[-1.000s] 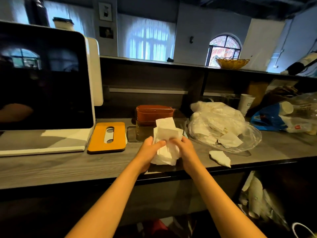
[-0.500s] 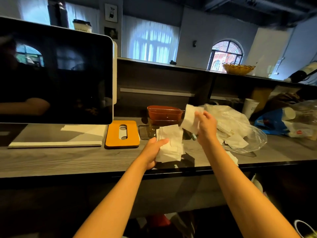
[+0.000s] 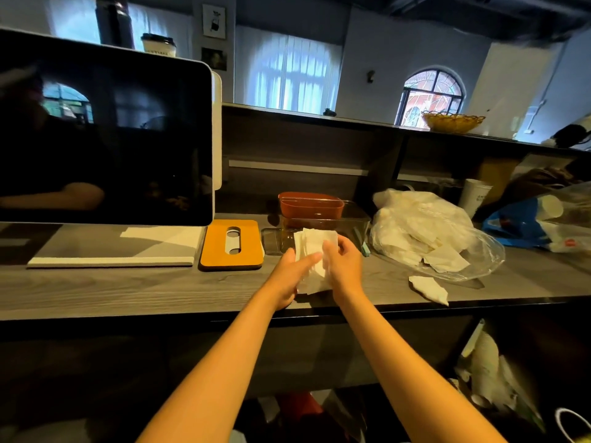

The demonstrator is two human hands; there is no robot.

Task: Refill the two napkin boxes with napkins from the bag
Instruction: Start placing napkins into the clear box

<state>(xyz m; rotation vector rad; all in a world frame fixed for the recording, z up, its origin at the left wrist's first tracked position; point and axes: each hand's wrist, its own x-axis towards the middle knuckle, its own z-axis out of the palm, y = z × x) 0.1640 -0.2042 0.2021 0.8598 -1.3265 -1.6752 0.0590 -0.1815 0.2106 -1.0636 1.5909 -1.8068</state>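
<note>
Napkins [image 3: 315, 260] sit stacked between my two hands, upright on the desk [image 3: 128, 292], just on the near side of the clear box [image 3: 355, 223]. My left hand [image 3: 289, 276] cups the stack from the left with the fingers laid along its face, and my right hand [image 3: 343, 263] closes over its right edge, thumb in front; so each grip is holding the same stack, neither one wide.

What the next move turns on, as I judge it: the clear box lies straight beyond the stack, away from me, with its long axis running left to right across the desk. The stack's tall side stands up, so it would need tipping to lie along that axis. My right hand is the nearer one to the box's open middle; my left is nearer the orange lid [image 3: 232, 244], which lies flat just left of the box. An orange box [image 3: 310, 204] stands touching or just behind the clear one; I cannot tell which. The bag [image 3: 425, 231] slumps to the right of the clear box, with one loose napkin [image 3: 430, 287] lying on the desk in front of it.

Hidden from me: the lower end of the stack behind my palms, the clear box's near wall behind the napkins, and how full either box is.
</note>
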